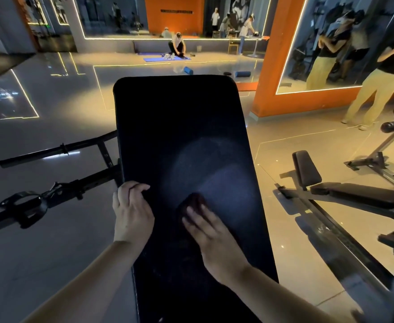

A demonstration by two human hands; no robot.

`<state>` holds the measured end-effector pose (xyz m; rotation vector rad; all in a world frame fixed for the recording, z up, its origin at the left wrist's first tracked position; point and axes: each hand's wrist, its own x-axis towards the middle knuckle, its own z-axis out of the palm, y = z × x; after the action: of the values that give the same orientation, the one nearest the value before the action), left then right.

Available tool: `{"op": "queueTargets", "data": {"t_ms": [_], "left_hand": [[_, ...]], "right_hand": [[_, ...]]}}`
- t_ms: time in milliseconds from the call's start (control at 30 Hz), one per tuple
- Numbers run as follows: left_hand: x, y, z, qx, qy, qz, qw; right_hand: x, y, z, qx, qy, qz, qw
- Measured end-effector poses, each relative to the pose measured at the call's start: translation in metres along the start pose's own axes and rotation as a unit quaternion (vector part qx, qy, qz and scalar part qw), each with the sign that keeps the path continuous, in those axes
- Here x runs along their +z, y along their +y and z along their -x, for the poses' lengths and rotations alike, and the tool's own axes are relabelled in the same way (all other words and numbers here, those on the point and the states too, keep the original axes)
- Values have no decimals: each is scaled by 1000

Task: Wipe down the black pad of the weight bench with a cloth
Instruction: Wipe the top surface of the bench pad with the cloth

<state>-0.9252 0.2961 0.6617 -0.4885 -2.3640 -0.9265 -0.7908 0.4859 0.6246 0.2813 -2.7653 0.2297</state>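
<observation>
Our left hand [130, 210] is at the left edge of the black pad [179, 127], grip clamped on it, fingers curled over the rim, wrist straight. Our right hand [211, 231] lies palm down, grip apart, its straight fingers pressing the dark cloth [192, 201] flat. The cloth sits on the pad's near half, just right of centre. Both forearms reach in from below. Pale arced smears show just beyond the cloth.

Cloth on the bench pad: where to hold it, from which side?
Probably from above, near side: the cloth lies as a low wad on the black pad, so flat fingers on top, as the right hand has them, beat an edge pinch.
</observation>
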Motion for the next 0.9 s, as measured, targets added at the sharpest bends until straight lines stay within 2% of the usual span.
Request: {"op": "queueTargets", "data": {"t_ms": [67,100,133,200,267,333,400,500,600,633,667,700,733,800,833,900], "left_hand": [[-3,2,1,-11,-13,-1,1000],[-6,4,3,-15,-24,-1,1000],[-10,7,8,-18,-38,-2,999],[-18,12,24,-20,-78,2,997],[-26,12,46,-11,-118,20,993],[-31,10,68,11,-146,28,989],[-31,6,87,38,-165,22,985],[-30,-3,106,62,-195,-9,979],[-34,-9,121,98,-211,-49,971],[-38,-8,127,92,-205,-41,973],[-41,-7,132,78,-194,-31,977],[-46,-4,139,64,-183,-28,981],[-49,-1,145,52,-175,-31,983],[-52,8,156,34,-181,-37,982],[-51,14,161,23,-199,-40,979],[-51,27,164,3,-242,-44,969]], "right_hand": [[2,14,34,-108,-61,40,991],[-1,27,50,-130,-75,64,987],[-6,40,62,-112,-76,76,988],[-15,58,71,28,-37,49,998],[-16,50,60,172,24,-14,985],[-9,19,42,228,71,-72,968],[6,-14,37,181,79,-69,978],[37,-45,63,36,33,-34,998],[42,-29,99,-118,-40,42,991],[38,-17,107,-142,-53,65,986],[32,-6,110,-133,-53,74,987],[25,1,110,-82,-42,62,994],[20,2,106,5,-24,33,999],[15,-19,89,179,26,-57,982],[17,-37,81,215,43,-92,971],[23,-70,70,185,42,-135,972]]}}
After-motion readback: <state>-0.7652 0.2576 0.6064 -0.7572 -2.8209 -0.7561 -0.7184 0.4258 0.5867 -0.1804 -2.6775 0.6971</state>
